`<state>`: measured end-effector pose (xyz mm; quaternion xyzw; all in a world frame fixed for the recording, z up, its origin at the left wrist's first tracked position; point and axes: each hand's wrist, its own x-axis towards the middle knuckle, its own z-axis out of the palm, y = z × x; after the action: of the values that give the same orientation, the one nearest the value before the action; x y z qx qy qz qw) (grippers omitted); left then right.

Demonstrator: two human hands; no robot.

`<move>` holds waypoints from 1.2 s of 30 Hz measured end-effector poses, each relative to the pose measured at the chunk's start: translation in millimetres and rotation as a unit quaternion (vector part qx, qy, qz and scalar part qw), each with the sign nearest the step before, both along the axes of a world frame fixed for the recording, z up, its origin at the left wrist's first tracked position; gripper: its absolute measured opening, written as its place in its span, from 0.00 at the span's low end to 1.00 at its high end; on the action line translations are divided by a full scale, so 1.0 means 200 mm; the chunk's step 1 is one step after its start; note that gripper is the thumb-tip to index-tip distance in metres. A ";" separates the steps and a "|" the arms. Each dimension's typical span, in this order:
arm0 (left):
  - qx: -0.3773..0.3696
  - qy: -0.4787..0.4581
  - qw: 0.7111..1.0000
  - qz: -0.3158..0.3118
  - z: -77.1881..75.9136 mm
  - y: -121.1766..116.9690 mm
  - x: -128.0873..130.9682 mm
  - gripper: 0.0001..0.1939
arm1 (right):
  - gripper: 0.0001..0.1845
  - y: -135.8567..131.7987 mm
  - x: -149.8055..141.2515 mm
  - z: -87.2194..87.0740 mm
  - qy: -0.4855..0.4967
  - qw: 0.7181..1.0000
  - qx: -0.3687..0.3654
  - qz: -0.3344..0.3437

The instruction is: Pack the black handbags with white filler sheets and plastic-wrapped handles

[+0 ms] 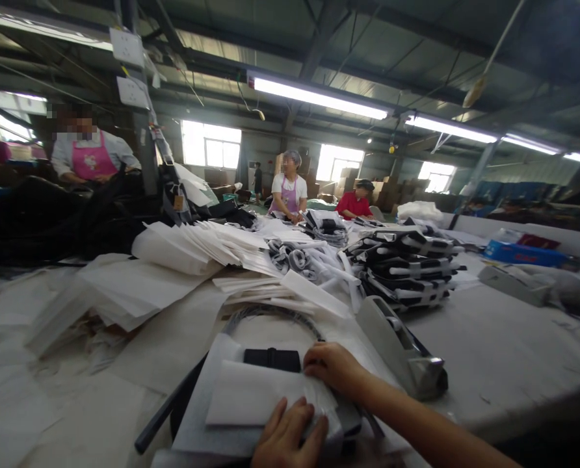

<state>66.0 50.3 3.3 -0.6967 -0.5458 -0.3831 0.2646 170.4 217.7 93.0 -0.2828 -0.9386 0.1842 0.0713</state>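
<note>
My left hand [287, 439] lies flat, fingers stretched, on the near edge of a folded white foam sheet [251, 396] at the bottom centre. My right hand [331, 367] rests with curled fingers on the sheet's far right corner, pressing it down over a black item [273, 359] that shows above the fold. Both lie on a larger white sheet over a black bag part with a grey handle loop [270, 315] behind.
A grey tape dispenser [400, 348] stands right of my right hand. Stacks of white sheets [192, 247] and wrapped black-and-white pieces [407, 266] cover the table [504, 344] behind. A blue box [527, 253] sits far right. Three workers are at the far side.
</note>
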 end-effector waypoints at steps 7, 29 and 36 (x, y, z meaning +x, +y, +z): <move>0.003 0.012 1.000 -0.008 -0.03 0.01 -0.01 0.12 | 0.13 -0.09 0.02 0.01 0.082 0.996 0.030 -0.025; -0.203 0.282 0.937 0.029 0.43 -0.35 -0.63 0.23 | 0.35 -0.33 0.31 -0.36 0.148 0.927 0.315 0.138; -0.234 0.220 0.947 0.014 0.24 -0.37 -0.66 0.25 | 0.27 -0.34 0.31 -0.26 0.180 0.908 0.348 0.147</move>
<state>-65.4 -24.2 51.4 -0.7982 -0.5579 -0.0782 0.2133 233.1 150.2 40.7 -0.0603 -0.9453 -0.0982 0.3053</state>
